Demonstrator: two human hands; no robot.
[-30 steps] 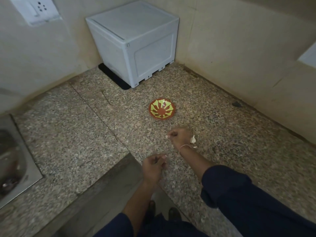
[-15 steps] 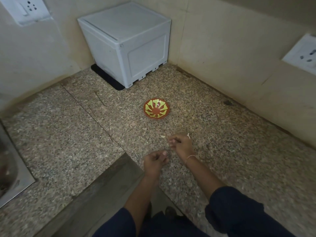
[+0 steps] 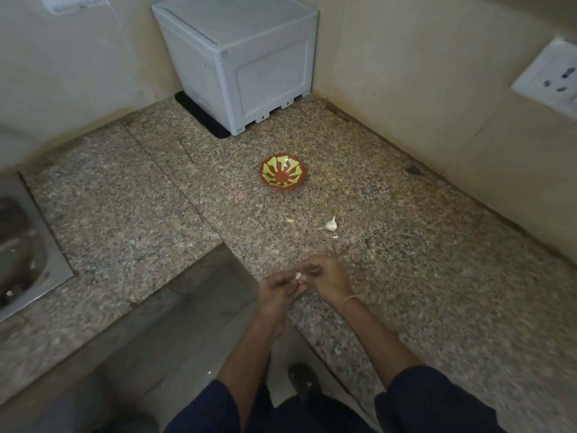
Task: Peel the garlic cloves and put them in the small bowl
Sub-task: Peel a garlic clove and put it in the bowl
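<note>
Head view: our left hand (image 3: 276,290) and right hand (image 3: 327,281) meet over the table (image 3: 421,260) edge, both pinching one garlic clove (image 3: 299,276) between them. We judge peeling is under way. Beyond the hands lies another garlic piece (image 3: 331,225), farther off the small bowl (image 3: 284,173), which looks empty. Next we should strip the skin, then reach forward to drop the clove in

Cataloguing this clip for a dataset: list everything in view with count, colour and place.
small bowl: one, red-brown with yellow-green rays, mid-counter
garlic piece: one, white, counter, nearer than bowl
skin scraps: two, pale, beside that piece
garlic clove: one, pale, between both hands
plastic box: one, grey, back corner
wall sockets: two, white, left and right walls
sink: one, steel, left edge
counter: one, speckled granite, underneath
left hand: one, pinches clove
right hand: one, pinches clove
</note>
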